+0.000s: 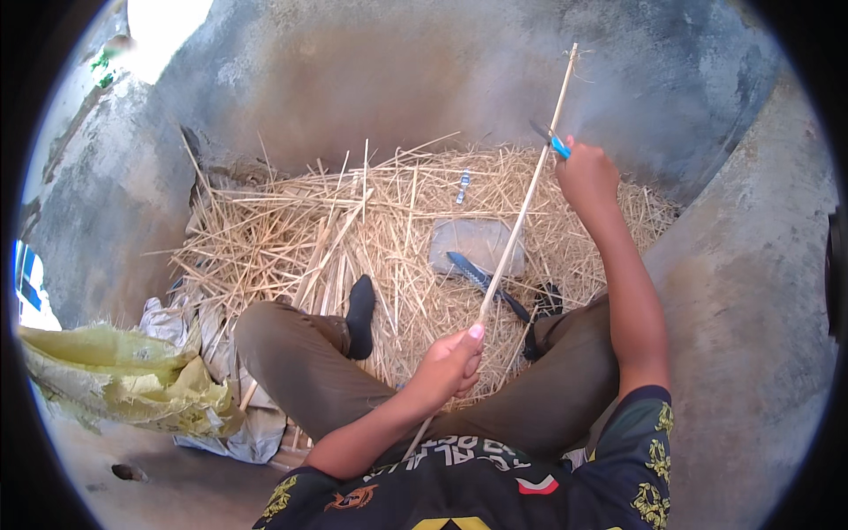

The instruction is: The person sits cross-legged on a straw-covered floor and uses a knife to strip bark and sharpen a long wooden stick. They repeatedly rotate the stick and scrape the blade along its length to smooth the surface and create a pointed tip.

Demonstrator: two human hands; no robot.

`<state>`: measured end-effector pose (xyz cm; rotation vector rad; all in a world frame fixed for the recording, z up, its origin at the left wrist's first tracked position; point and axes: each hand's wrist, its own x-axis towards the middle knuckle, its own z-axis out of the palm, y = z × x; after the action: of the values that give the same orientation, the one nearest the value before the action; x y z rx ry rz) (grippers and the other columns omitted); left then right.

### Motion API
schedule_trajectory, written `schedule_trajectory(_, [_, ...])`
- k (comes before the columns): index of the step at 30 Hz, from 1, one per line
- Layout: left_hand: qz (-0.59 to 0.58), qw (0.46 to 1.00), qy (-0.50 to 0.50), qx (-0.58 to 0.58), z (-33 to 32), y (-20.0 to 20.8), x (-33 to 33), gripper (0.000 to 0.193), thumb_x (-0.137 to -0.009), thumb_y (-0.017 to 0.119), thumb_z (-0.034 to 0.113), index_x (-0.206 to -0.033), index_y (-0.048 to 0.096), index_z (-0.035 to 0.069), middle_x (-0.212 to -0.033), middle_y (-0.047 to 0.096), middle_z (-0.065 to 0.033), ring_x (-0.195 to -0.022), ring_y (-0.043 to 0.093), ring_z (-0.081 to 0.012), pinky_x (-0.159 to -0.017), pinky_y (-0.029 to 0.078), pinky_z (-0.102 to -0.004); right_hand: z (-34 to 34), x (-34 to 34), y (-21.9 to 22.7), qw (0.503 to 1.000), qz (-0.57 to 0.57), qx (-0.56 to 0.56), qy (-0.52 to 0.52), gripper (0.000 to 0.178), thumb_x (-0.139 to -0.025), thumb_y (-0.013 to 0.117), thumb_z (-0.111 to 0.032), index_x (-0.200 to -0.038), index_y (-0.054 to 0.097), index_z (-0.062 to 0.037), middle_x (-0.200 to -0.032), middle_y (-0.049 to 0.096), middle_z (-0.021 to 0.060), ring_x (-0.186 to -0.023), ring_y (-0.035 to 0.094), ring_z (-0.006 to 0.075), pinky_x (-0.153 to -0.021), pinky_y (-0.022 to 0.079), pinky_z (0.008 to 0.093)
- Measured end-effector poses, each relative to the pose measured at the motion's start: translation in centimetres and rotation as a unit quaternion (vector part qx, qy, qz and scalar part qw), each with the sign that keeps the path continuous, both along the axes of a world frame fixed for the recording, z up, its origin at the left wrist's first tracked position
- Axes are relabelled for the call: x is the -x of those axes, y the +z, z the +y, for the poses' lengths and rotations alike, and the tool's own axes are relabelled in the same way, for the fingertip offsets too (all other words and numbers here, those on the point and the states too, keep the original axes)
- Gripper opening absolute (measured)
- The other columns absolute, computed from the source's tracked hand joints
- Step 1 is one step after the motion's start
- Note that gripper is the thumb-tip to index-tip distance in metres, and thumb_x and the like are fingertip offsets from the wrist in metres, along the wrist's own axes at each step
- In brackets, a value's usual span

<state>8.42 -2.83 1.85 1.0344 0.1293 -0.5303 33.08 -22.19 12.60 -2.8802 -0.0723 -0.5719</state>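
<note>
My left hand [449,364] is closed round the lower part of a long pale stick [523,212], which looks like a cane or reed. The stick slants up and away to the right, and its lower end passes back under my left wrist toward my lap. In my closed right hand [590,179] is a small knife with a blue handle [560,147]. Its dark blade lies across the stick's upper part, apparently touching it. Frayed fibres hang at the stick's far tip. Below the stick, a larger dark-bladed knife [475,272] rests partly on a flat grey stone [455,235].
Loose straw and cut stalks [265,234] cover the floor between my bent legs and the curved grey wall [353,79]. A torn yellow-green sack [132,389] lies at the left. Beyond the stone is a small blue-and-white wrapper [464,186]. Another wall [733,353] stands close at right.
</note>
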Motion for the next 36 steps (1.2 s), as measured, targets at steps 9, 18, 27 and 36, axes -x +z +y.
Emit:
schedule_trajectory(9, [-0.026, 0.997, 0.062, 0.036, 2.7, 1.2, -1.7, 0.038, -0.108, 0.04, 0.042, -0.08, 0.04, 0.015, -0.057, 0.027, 0.0062, -0.042, 0.021, -0.0044, -0.038, 0.016, -0.0232, 5.9, 8.3, -6.6, 0.956, -0.127, 0.019, 0.263, 0.043, -0.1, 0.051, -0.027, -0.063, 0.064, -0.0078, -0.05, 0.058, 0.0115, -0.043, 0.059, 0.0295, -0.044, 0.048, 0.0419])
schedule_trajectory(18, [-0.021, 0.993, 0.118, 0.004, 3.3, 0.9, -1.6, 0.039, -0.107, 0.04, 0.044, -0.083, 0.041, 0.014, -0.056, 0.027, 0.0057, -0.041, 0.02, -0.0049, -0.038, 0.016, -0.0229, 8.6, 8.5, -8.6, 0.928, -0.125, -0.008, 0.35, 0.039, -0.096, 0.054, -0.023, -0.06, 0.06, -0.0081, -0.05, 0.059, 0.0119, -0.042, 0.06, 0.0296, -0.042, 0.048, 0.041])
schedule_trajectory(27, [-0.021, 0.988, 0.148, -0.031, 2.7, 1.2, -1.6, 0.039, -0.106, 0.043, 0.046, -0.085, 0.043, 0.013, -0.057, 0.029, 0.0043, -0.041, 0.021, -0.0057, -0.038, 0.016, -0.0242, 8.9, 7.8, -7.7, 0.92, -0.214, -0.006, 0.329, 0.042, -0.094, 0.058, -0.019, -0.053, 0.057, -0.0087, -0.049, 0.057, 0.0099, -0.039, 0.058, 0.0272, -0.038, 0.045, 0.0379])
schedule_trajectory(36, [-0.021, 0.987, 0.154, -0.037, 2.7, 1.3, -1.5, 0.039, -0.106, 0.043, 0.046, -0.085, 0.043, 0.013, -0.056, 0.03, 0.0047, -0.04, 0.02, -0.0053, -0.037, 0.015, -0.0241, 8.5, 7.0, -7.3, 0.919, -0.219, 0.028, 0.327, 0.037, -0.096, 0.056, -0.019, -0.06, 0.062, -0.0104, -0.051, 0.06, 0.0081, -0.041, 0.06, 0.0234, -0.039, 0.046, 0.0359])
